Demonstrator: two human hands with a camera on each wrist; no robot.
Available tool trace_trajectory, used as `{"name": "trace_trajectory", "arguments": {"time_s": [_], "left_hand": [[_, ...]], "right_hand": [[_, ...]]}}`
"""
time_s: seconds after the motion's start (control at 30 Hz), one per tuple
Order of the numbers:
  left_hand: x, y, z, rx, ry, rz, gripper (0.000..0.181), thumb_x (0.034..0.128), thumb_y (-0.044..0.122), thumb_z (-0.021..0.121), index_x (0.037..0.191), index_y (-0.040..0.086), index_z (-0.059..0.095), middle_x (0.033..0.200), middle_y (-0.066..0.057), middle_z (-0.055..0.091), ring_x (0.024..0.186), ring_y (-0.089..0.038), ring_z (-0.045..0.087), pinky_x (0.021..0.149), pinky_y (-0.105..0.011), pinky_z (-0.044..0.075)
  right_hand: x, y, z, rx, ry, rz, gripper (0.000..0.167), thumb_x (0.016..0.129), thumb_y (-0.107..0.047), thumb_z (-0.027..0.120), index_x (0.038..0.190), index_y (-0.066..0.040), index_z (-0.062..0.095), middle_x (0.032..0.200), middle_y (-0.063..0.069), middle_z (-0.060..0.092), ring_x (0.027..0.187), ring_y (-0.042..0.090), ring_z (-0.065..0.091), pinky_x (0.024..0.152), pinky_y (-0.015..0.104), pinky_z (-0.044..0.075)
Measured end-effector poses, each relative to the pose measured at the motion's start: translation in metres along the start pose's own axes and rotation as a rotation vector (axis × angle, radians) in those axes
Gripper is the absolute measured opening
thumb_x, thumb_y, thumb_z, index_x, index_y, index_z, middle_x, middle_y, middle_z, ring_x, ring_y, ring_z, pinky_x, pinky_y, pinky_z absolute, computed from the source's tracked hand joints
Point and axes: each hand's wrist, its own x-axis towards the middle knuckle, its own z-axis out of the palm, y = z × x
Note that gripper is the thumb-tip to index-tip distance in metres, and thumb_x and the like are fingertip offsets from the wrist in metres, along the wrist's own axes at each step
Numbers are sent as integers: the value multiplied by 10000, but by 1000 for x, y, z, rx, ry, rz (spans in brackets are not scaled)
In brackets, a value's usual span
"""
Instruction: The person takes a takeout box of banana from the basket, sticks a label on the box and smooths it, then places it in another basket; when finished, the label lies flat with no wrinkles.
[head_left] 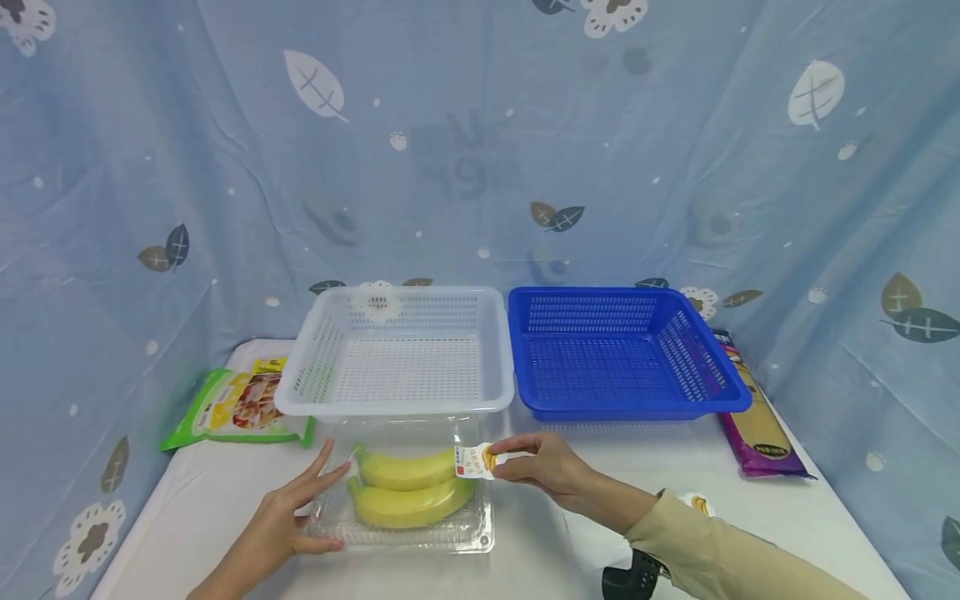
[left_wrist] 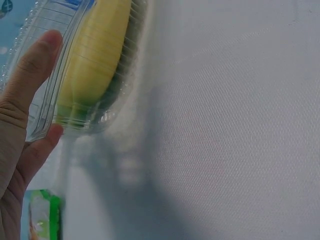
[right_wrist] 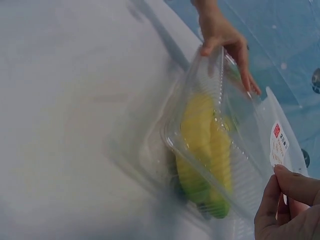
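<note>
A clear plastic box [head_left: 480,525] with two yellow bananas [head_left: 412,504] inside lies in front of the white basket. My left hand [head_left: 281,517] holds the box by its left side, thumb at the near corner and fingers spread along the lid. In the left wrist view the thumb and a fingertip straddle the box's edge [left_wrist: 44,107]. Between thumb and forefinger my right hand [head_left: 547,471] pinches a small white label [head_left: 472,461] printed with a banana picture and red mark. The label is over the lid's right part; whether it touches the plastic I cannot tell.
Behind the box stand a white basket [head_left: 397,408] and a blue basket [head_left: 630,408], side by side. A green-edged food bag [head_left: 240,408] lies left, a purple and yellow packet [head_left: 761,421] right. Another banana label [head_left: 701,504] shows beside the right sleeve. A patterned blue curtain [head_left: 480,167] surrounds the table.
</note>
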Motion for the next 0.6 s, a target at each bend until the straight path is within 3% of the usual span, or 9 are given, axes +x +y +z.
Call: {"name": "trace_trajectory", "arguments": {"time_s": [0.6], "left_hand": [[0, -1, 0, -19, -5, -1, 858, 624, 293, 869, 1384, 101, 520, 1552, -184, 218, 1149, -484, 471, 628, -363, 588]], "right_hand": [[19, -4, 36, -74, -38, -7, 316, 786, 83, 686, 1087, 160, 629, 998, 120, 691, 798, 130, 646, 813, 340, 561]]}}
